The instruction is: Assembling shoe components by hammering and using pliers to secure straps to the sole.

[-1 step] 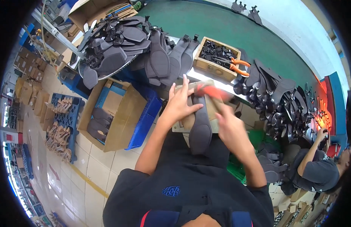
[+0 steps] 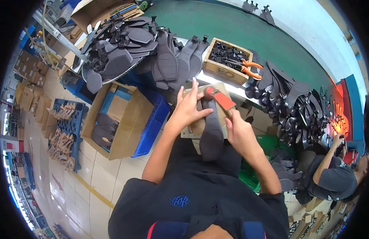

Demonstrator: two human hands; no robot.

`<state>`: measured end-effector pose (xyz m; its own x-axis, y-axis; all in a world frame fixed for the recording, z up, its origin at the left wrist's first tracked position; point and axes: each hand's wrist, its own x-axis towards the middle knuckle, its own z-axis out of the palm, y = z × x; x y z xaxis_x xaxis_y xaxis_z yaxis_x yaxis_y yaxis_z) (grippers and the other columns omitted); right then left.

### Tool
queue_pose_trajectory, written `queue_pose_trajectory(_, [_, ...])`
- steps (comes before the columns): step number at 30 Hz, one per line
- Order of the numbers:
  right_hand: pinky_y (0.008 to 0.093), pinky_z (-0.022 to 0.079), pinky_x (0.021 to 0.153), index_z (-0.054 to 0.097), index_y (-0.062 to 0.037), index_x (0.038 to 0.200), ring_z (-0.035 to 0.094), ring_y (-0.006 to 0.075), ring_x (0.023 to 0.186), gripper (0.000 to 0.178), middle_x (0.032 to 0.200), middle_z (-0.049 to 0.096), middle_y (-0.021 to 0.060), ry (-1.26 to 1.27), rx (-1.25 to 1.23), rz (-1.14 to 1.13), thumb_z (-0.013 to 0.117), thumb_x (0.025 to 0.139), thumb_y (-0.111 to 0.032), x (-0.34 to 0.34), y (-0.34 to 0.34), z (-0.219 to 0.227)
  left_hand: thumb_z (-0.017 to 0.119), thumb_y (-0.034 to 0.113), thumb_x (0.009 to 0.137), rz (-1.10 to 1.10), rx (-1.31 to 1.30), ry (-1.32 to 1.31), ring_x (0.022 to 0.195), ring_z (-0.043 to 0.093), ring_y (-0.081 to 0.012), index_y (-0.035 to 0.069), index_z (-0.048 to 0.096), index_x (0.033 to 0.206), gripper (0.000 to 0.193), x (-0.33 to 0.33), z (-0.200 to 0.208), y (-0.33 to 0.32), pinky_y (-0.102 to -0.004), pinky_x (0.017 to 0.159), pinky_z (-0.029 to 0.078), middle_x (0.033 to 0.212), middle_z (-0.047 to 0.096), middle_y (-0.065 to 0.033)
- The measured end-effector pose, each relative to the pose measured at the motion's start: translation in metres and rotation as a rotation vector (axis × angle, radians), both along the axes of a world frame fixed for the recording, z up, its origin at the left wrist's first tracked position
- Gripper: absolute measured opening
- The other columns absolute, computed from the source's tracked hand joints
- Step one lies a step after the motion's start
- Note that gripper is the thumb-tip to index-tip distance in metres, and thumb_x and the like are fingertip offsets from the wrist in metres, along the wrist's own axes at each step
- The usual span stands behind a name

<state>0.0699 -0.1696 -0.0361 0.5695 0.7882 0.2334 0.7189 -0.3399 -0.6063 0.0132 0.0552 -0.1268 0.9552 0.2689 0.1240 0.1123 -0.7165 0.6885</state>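
A dark grey shoe sole [image 2: 211,139] lies lengthwise in front of me, its wide end toward my body. Its narrow end is on a tan board [image 2: 219,88]. My left hand [image 2: 187,109] steadies that narrow end, thumb across the sole and the other fingers stretched out. The forefinger reaches close to the hammer head; whether it pinches a small part there I cannot tell. In my closed right hand [image 2: 241,133] is a hammer [image 2: 224,100] with a red head, which is over the narrow end of the sole.
Ahead, a wooden box [image 2: 226,71] of small black parts holds orange-handled pliers [image 2: 252,71]. Piled soles [image 2: 124,44] fill a wire basket at left; more soles [image 2: 288,95] hang at right. A cardboard box [image 2: 113,139] and blue crate [image 2: 152,127] stand left. A person [image 2: 331,175] sits at right.
The hammer and my right hand, blurred by motion before, now look sharp, and the hammer has shifted slightly left and down. My left hand stays where it was on the sole.
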Motion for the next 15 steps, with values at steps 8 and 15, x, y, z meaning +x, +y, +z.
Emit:
queue_pose_trajectory(8, [0.0443, 0.046, 0.051, 0.055, 0.0029, 0.122, 0.065, 0.0289, 0.063, 0.027, 0.083, 0.065, 0.0166, 0.244, 0.123, -0.083, 0.051, 0.100, -0.013, 0.004, -0.024, 0.004, 0.072, 0.047, 0.083, -0.010, 0.157, -0.068, 0.144, 0.039, -0.0278, 0.014, 0.045, 0.147, 0.077, 0.001, 0.009, -0.006, -0.0628, 0.119, 0.001, 0.142, 0.058, 0.0008])
queue_pose_trajectory(15, [0.0340, 0.050, 0.061, 0.058, -0.0001, 0.124, 0.066, 0.0284, 0.068, 0.027, 0.080, 0.066, 0.0164, 0.069, 0.240, -0.211, 0.057, 0.098, -0.008, 0.023, -0.008, 0.020, 0.066, 0.010, 0.090, -0.229, -0.434, -0.154, 0.095, 0.072, -0.0213, 0.003, 0.072, 0.115, 0.026, -0.034, 0.026, -0.026, -0.0293, 0.083, 0.054, 0.108, 0.074, -0.0122])
